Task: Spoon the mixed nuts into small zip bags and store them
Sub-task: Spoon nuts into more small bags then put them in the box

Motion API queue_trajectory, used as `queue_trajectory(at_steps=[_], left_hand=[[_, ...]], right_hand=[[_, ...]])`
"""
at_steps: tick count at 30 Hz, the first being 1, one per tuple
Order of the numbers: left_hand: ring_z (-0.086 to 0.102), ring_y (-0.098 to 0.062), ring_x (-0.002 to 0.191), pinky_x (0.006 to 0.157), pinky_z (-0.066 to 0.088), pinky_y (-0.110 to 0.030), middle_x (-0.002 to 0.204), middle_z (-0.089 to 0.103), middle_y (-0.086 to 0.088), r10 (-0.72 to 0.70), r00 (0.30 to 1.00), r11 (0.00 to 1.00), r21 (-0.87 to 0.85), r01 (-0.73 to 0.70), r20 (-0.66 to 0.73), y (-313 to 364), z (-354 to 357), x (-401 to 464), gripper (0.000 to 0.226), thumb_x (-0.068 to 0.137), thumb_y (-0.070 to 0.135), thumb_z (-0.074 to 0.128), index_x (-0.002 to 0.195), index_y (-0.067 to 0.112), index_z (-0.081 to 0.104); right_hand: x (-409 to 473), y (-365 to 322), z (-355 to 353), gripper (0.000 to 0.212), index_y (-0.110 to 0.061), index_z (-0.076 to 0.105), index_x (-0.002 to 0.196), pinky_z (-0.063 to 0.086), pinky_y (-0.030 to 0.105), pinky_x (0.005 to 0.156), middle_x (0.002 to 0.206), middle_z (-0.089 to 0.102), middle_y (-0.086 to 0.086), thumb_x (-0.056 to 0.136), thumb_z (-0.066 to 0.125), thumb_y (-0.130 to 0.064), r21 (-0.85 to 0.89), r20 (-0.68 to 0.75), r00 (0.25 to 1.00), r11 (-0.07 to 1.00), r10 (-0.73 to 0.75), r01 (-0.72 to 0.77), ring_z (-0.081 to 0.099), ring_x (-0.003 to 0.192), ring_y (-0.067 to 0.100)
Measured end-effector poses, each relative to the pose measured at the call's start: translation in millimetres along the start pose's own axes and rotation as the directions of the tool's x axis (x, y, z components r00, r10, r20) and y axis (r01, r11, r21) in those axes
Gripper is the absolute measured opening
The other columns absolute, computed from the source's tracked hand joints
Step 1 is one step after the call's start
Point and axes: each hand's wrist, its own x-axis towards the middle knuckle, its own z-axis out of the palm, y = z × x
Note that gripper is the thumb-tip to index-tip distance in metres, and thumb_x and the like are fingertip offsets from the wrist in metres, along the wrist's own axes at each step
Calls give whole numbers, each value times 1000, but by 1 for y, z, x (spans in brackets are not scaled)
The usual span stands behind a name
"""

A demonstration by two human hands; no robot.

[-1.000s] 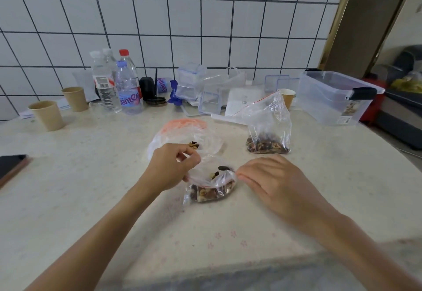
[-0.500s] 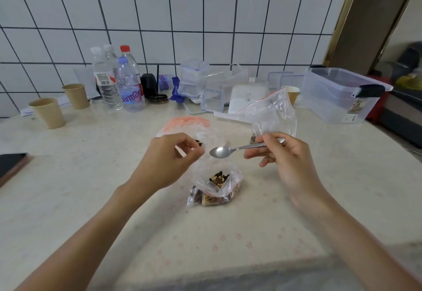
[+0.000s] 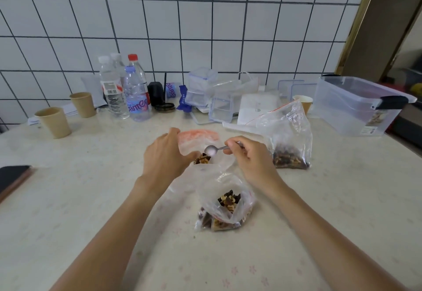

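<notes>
The job stood partway done. Near the middle of the bench (image 3: 68, 199), the left hand (image 3: 167, 163) held open the mouth of the big source bag (image 3: 198, 140), its fingers curled around the plastic edge, with a clump of mixed nuts (image 3: 202, 158) showing just inside. The right hand (image 3: 249, 160) pinched the handle of a metal spoon (image 3: 213, 149) between thumb and fingers, the bowl hovering over that opening and, as far as could be seen, holding nothing. Closer to the front edge of the bench sat a small zip bag (image 3: 228, 206), its mouth gaping and unsealed, already carrying a fair heap of nuts. A second zip bag (image 3: 290, 144) stood toward the right side of the bench, upright, with nuts in its bottom; whether its strip was pressed closed could not be told. Toward the back right corner waited a clear storage box (image 3: 356, 106), with what might have been something inside, too blurred to name. So at least two bags had been filled to some degree, and none looked stored for certain. What likely remained was another scoop or more for the near bag, sealing it, and moving the bags into the box.
</notes>
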Motion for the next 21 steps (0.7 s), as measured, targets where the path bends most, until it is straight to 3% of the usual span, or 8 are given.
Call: queue_trajectory(at_steps=[3, 4, 7, 9, 15, 18, 21], left_hand=[[66, -27, 93, 69, 48, -35, 108, 71, -2, -62, 998, 997, -33, 63, 28, -9, 13, 0, 66, 79, 60, 80, 125, 20, 55], [65, -27, 89, 68, 50, -35, 104, 71, -2, -73, 997, 997, -33, 74, 40, -12, 16, 0, 62, 79, 59, 80, 120, 19, 56], [66, -27, 80, 71, 58, -40, 91, 68, -2, -88, 992, 995, -40, 91, 86, -16, 23, 1, 48, 82, 57, 77, 106, 19, 58], [67, -28, 78, 74, 60, -44, 87, 69, -2, -85, 991, 994, -66, 92, 103, -16, 25, 0, 40, 85, 53, 75, 98, 18, 61], [66, -25, 77, 70, 56, -40, 83, 69, -1, -35, 997, 968, -245, 51, 72, -14, 26, 3, 14, 92, 30, 67, 91, 16, 65], [61, -17, 74, 60, 45, -32, 80, 65, 3, -34, 996, 934, -353, 63, 87, -13, 25, 7, 10, 93, 23, 68, 90, 15, 62], [60, -15, 75, 59, 42, -28, 82, 66, 3, -33, 992, 898, -433, 82, 120, -11, 25, 8, 13, 92, 21, 72, 93, 12, 64]], right_hand=[[1, 12, 6, 26, -18, 71, 118, 58, 31, 71, 103, 78, -6, 108, 50, -31, -137, 41, 999, 990, -35, 40, 72, 81, 4], [1, 15, 7, 26, -19, 70, 118, 59, 31, 72, 105, 77, -7, 109, 49, -31, -153, 44, 998, 987, -40, 46, 72, 79, 4], [0, 22, 10, 22, -20, 66, 114, 47, 12, 55, 104, 76, -8, 109, 47, -30, -153, 23, 997, 986, -68, 71, 61, 59, -8], [-1, 24, 10, 19, -19, 64, 111, 42, 4, 57, 100, 76, -8, 109, 47, -28, -130, -4, 997, 989, -76, 74, 57, 63, -19], [0, 28, 11, 20, -23, 62, 104, 53, 19, 69, 95, 77, -15, 109, 46, -33, -70, -36, 999, 997, 14, -17, 70, 88, -4], [0, 28, 12, 19, -22, 61, 105, 45, 11, 63, 93, 77, -16, 109, 46, -34, -53, -22, 999, 998, 33, -34, 68, 83, -8], [-1, 27, 13, 20, -21, 61, 106, 48, 11, 73, 94, 77, -14, 109, 45, -33, 4, -25, 997, 997, 77, -77, 69, 94, -8]])
